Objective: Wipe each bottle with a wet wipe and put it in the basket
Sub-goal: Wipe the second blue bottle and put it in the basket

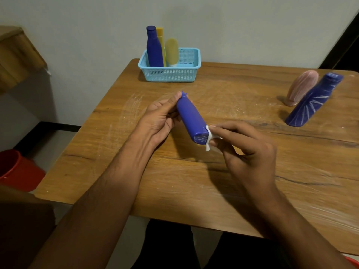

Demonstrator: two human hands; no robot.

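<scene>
Head view: my left hand (pixel 161 117) grips blue bottle (pixel 191 119); right hand (pixel 246 150) pinches wet wipe (pixel 208 137) against its base; basket (pixel 171 69) at 12 o'clock

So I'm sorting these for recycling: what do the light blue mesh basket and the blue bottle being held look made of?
The light blue mesh basket looks like moulded plastic: thin walls pierced by a regular grid of small holes. The blue bottle held by the left hand also looks plastic, opaque with a smooth, slightly glossy skin, though that is judged by look alone.

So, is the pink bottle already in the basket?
No, the pink bottle stands on the table at the right, far from the basket.
</scene>
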